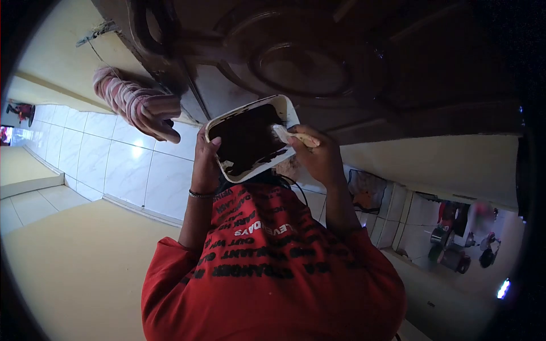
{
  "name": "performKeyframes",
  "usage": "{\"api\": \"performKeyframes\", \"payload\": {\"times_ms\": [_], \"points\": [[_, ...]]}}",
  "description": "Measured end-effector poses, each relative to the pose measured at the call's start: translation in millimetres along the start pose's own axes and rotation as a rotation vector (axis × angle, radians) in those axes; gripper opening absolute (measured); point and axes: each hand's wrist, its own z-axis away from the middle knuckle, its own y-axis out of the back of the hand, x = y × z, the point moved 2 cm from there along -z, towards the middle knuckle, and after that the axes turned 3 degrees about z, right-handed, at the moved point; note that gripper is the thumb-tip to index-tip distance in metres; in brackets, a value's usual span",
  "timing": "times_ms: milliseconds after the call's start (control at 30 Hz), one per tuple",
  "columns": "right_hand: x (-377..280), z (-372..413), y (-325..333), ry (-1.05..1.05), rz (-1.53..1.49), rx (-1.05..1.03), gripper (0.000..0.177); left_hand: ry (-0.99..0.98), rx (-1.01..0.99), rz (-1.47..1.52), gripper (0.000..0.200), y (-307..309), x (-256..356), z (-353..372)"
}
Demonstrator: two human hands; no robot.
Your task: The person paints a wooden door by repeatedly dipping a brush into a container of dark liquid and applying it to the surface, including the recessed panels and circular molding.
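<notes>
Your left hand (206, 156) is clamped on the end of a white rectangular plastic tub (242, 112) of dark paint. Your right hand (318, 156) is closed on a pale-handled paintbrush (296, 136) dipped inside. The tub is likely light, bendy and slick-rimmed, so support its base. Beyond is a dark brown wooden door (301, 62).

A dark brown carved door (307, 62) fills the upper middle of the frame. Glossy white tiles (102, 170) run along the left, catching a bright glare (136, 152), with a cream-yellow surface (74, 267) below them at lower left. A pink striped cloth (133, 102) hangs at upper left. At lower right, dark metal pots (455, 253) are set against more tiling, beside a pale yellow wall (432, 162).
</notes>
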Motion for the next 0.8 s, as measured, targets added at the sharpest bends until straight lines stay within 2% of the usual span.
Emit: {"api": "performKeyframes", "payload": {"times_ms": [167, 333, 567, 633, 800], "points": [[22.0, -8.9, -8.8, -0.130, -0.003, 0.034, 0.025, -0.006, -0.043, 0.015, 0.064, 0.6, -1.8, -0.4], [14.4, -10.9, -14.4, -0.116, 0.204, 0.020, 0.025, 0.007, -0.038, 0.031, 0.063, 0.8, -2.1, 1.0], [11.7, -9.1, -14.0, -0.064, 0.145, 0.013, 0.024, 0.034, -0.043, 0.058, 0.059, 0.7, 0.0, -2.0], [10.8, -4.3, -9.1, 0.054, 0.094, 0.086, 0.023, 0.033, -0.039, 0.041, 0.058, 2.2, -3.0, -3.0], [0.6, -0.3, 1.3, 0.017, 0.066, 0.072, 0.024, 0.053, -0.009, 0.051, 0.055, 2.5, -7.2, -4.5]]}}
